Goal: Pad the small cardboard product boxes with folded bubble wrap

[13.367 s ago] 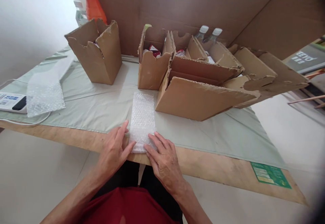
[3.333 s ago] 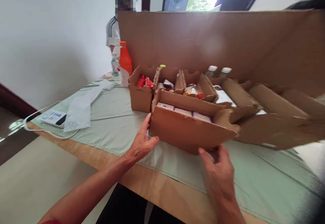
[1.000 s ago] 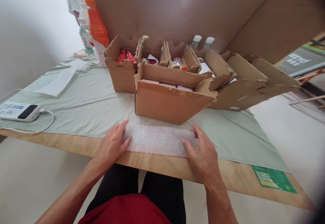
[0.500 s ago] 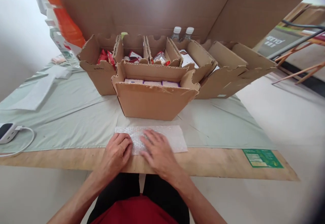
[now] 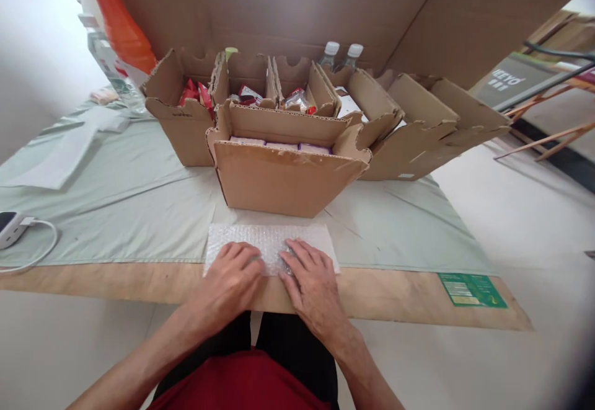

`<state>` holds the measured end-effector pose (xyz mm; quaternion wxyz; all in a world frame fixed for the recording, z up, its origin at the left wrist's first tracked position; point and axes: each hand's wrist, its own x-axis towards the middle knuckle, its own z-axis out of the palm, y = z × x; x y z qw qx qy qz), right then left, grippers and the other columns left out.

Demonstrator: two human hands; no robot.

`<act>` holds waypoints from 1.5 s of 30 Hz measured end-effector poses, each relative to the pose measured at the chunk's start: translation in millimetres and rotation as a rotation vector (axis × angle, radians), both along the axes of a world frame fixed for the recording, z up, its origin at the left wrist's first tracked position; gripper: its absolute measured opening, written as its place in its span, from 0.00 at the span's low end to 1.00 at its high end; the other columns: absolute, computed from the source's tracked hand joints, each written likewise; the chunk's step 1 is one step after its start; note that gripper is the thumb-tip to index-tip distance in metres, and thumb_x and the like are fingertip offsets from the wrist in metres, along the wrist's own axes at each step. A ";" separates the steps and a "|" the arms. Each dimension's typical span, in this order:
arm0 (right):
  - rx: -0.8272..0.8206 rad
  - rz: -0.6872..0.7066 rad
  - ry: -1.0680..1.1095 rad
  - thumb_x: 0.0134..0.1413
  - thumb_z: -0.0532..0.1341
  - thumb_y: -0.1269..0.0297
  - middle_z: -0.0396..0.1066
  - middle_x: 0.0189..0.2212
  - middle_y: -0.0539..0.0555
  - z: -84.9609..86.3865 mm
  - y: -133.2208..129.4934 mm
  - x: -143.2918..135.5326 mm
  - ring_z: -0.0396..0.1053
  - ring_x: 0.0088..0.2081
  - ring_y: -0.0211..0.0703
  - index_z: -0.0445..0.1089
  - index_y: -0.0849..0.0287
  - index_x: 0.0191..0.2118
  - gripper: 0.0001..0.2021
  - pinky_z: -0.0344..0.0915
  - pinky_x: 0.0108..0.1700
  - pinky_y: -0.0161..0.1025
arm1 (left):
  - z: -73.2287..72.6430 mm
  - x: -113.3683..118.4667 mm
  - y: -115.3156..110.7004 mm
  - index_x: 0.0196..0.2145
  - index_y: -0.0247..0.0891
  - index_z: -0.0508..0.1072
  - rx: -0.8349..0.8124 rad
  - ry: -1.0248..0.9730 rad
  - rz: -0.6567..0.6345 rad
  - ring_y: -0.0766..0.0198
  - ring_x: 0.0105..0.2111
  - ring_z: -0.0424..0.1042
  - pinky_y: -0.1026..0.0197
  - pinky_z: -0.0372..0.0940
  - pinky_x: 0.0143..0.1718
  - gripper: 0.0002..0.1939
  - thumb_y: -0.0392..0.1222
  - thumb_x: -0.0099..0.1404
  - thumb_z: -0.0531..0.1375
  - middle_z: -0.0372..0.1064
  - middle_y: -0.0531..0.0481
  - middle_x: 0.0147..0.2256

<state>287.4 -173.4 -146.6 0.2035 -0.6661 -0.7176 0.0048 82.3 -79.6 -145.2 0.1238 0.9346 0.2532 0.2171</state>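
Note:
A rectangular sheet of clear bubble wrap (image 5: 272, 232) lies flat across the cloth and the bare wooden front edge of the table. My left hand (image 5: 238, 272) rests on its left and middle part, the fingers loosely bent and side by side, the thumb mostly hidden. On the right part of the sheet lies my right hand (image 5: 312, 276), fingers stretched forward and thumb apart. Both hands press down on the wrap. Just beyond it stands a cardboard box (image 5: 288, 177) holding several purple-edged packs (image 5: 282, 146).
Behind stand a row of cardboard bins (image 5: 186, 134), some with red packets (image 5: 189, 92), and two white-capped bottles (image 5: 331, 50). An orange bottle (image 5: 123, 22) is back left. White foam sheeting (image 5: 60, 155) and a power strip (image 5: 12, 229) lie left; a green label (image 5: 471, 289) sits right.
My left hand has slid right along the bubble wrap, and my right hand has shifted right, toward the sheet's right end. The view has shifted slightly.

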 end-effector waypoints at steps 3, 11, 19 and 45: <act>-0.034 0.032 0.040 0.70 0.55 0.66 0.69 0.64 0.60 -7.7 -0.7 0.5 0.64 0.66 0.58 0.71 0.59 0.59 0.17 0.64 0.61 0.59 | -5.4 -39.4 16.1 0.47 0.42 0.75 0.009 0.040 0.166 0.49 0.50 0.73 0.45 0.68 0.50 0.09 0.40 0.72 0.57 0.75 0.42 0.50; 0.179 -0.175 0.136 0.70 0.55 0.59 0.75 0.56 0.59 -11.0 -13.4 47.2 0.69 0.60 0.55 0.75 0.56 0.51 0.14 0.65 0.59 0.56 | -1.5 -82.3 16.2 0.43 0.40 0.76 0.094 0.017 0.551 0.48 0.42 0.72 0.45 0.67 0.48 0.14 0.49 0.72 0.55 0.76 0.41 0.42; 0.068 -0.330 0.081 0.66 0.54 0.56 0.73 0.57 0.65 -17.6 4.8 62.1 0.69 0.59 0.61 0.74 0.58 0.44 0.15 0.66 0.55 0.59 | -1.8 -24.7 24.2 0.30 0.41 0.72 -0.153 0.011 0.591 0.50 0.38 0.70 0.47 0.66 0.45 0.08 0.45 0.64 0.57 0.73 0.43 0.36; 0.635 -0.154 0.239 0.62 0.64 0.67 0.82 0.44 0.49 144.0 13.8 76.1 0.80 0.40 0.45 0.78 0.44 0.51 0.14 0.77 0.46 0.41 | 131.0 -14.6 61.6 0.57 0.57 0.72 0.436 -0.545 0.414 0.58 0.41 0.78 0.48 0.72 0.51 0.21 0.39 0.69 0.59 0.79 0.57 0.44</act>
